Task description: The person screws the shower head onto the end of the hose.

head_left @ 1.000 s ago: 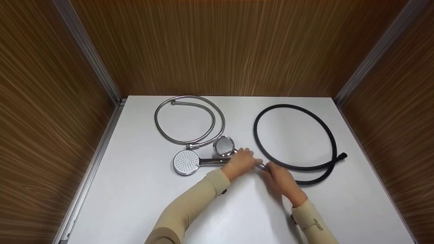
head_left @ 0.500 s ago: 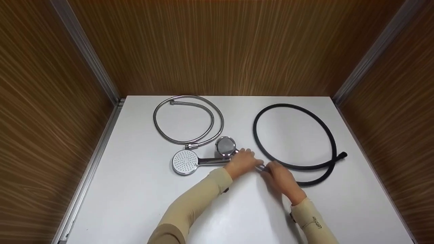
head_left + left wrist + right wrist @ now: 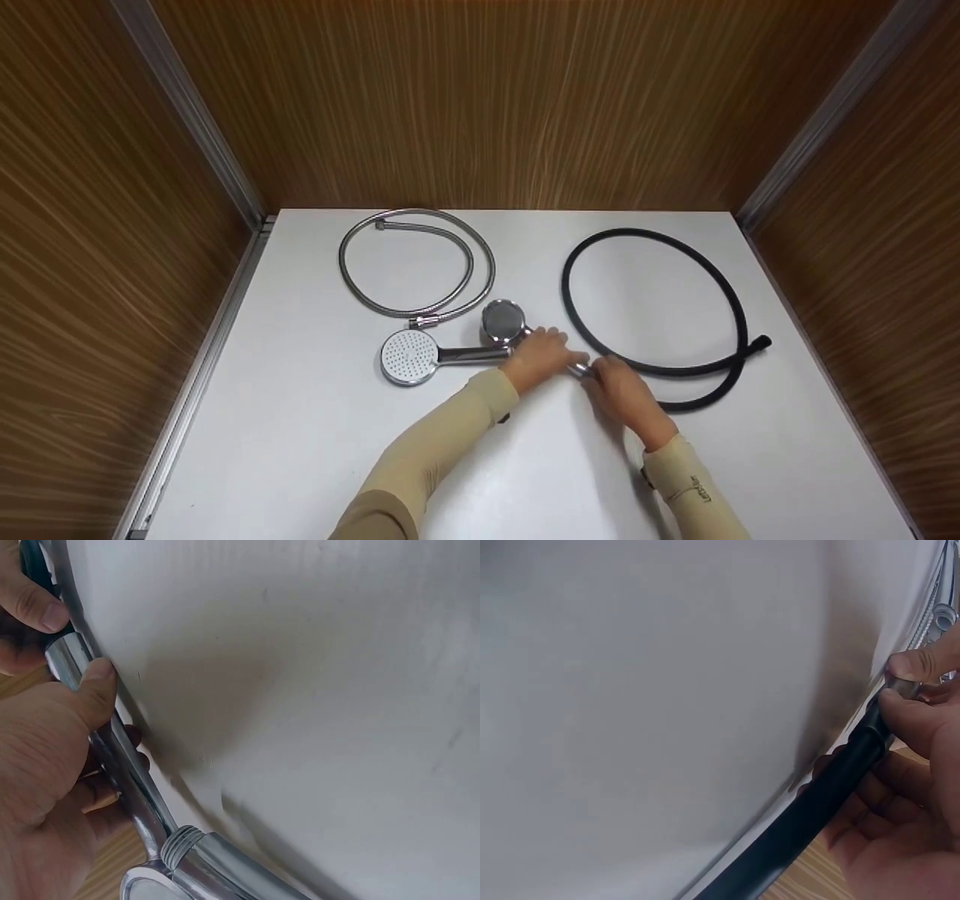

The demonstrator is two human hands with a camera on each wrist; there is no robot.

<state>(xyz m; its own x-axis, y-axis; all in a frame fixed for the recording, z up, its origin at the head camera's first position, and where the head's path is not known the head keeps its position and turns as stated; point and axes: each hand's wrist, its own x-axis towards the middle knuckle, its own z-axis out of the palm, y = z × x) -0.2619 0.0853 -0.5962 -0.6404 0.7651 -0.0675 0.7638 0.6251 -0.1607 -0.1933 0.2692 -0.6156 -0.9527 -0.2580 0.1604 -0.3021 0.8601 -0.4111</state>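
Observation:
My left hand (image 3: 541,354) grips the handle of a chrome shower head (image 3: 503,321), its round head showing beyond the fingers in the head view. In the left wrist view the thumb lies along the shiny handle (image 3: 124,757). My right hand (image 3: 622,394) pinches the end of a black shower hose (image 3: 810,817) between thumb and fingers. The hose end meets the handle's chrome end between the two hands; the joint itself is mostly covered by fingertips. Beside the left hand lies a second shower head (image 3: 410,358) with a white dotted face, its threaded handle end (image 3: 184,844) showing.
A coiled metal shower hose (image 3: 491,266) lies at the back left of the white table (image 3: 300,450). The black hose's loop (image 3: 739,307) spreads over the right side, its free end (image 3: 760,343) pointing right. Wood-grain panels (image 3: 480,105) enclose the back and both sides.
The held shower head has shifted slightly right and rolled, so its round face looks darker now. Both hands stay close together at the handle's end.

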